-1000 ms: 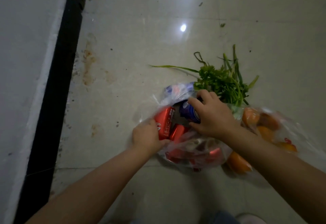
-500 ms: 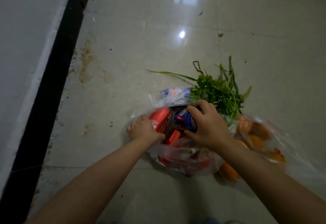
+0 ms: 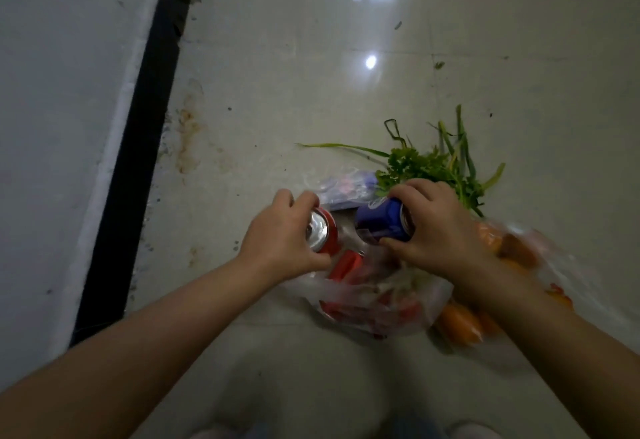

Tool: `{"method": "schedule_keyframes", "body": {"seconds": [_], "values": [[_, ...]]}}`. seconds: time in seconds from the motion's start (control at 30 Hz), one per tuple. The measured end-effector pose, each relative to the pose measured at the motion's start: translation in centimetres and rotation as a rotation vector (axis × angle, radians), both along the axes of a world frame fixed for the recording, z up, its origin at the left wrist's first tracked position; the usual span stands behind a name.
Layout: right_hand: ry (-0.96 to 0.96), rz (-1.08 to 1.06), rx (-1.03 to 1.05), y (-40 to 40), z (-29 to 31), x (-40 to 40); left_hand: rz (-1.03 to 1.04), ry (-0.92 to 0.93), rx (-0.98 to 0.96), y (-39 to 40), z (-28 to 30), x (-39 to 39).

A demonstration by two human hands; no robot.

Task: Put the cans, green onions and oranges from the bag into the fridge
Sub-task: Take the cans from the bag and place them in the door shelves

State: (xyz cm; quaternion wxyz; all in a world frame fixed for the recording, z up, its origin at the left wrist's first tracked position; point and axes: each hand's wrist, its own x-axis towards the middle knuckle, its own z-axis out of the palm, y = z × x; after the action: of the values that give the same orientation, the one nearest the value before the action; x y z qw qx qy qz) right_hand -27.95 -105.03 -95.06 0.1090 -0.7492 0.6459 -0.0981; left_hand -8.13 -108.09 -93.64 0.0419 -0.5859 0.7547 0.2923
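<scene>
A clear plastic bag [image 3: 374, 303] lies open on the tiled floor. My left hand [image 3: 280, 234] grips a red can [image 3: 323, 231] by its top, lifted above the bag's mouth. My right hand [image 3: 436, 227] grips a blue can [image 3: 381, 222] just to the right of it. More red cans [image 3: 346, 265] stay inside the bag below my hands. Green onions and leafy greens [image 3: 433, 165] stick out behind my right hand. Oranges [image 3: 460, 324] lie in the bag's right part, partly hidden by my right forearm.
A white surface [image 3: 62, 127] with a black strip [image 3: 138, 148] along its edge runs down the left side. Another blue-and-white wrapped item [image 3: 346, 186] lies behind the cans. The glossy floor [image 3: 311, 58] stretches beyond the bag. My shoes show at the bottom edge.
Both hands have lifted out of the bag. The left hand took hold of a red can and raised it; the right hand raised the blue can it held.
</scene>
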Motion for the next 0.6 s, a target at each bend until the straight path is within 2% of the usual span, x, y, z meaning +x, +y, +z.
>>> {"method": "schedule_keyframes", "body": {"seconds": [0.07, 0.23, 0.43, 0.6], "values": [[-0.043, -0.004, 0.023, 0.2, 2.5, 0.0, 0.035, 0.029, 0.012, -0.7, 2.9, -0.4], [-0.115, -0.078, 0.052, 1.6, 12.8, -1.0, 0.017, 0.061, 0.025, -1.1, 13.3, -1.6], [-0.189, -0.176, 0.094, 3.6, 32.6, -4.8, 0.077, 0.150, 0.065, -0.3, 31.5, -4.3], [-0.205, -0.253, 0.054, 5.2, 49.3, -7.8, 0.049, 0.213, 0.100, -0.5, 47.0, -7.6]]}}
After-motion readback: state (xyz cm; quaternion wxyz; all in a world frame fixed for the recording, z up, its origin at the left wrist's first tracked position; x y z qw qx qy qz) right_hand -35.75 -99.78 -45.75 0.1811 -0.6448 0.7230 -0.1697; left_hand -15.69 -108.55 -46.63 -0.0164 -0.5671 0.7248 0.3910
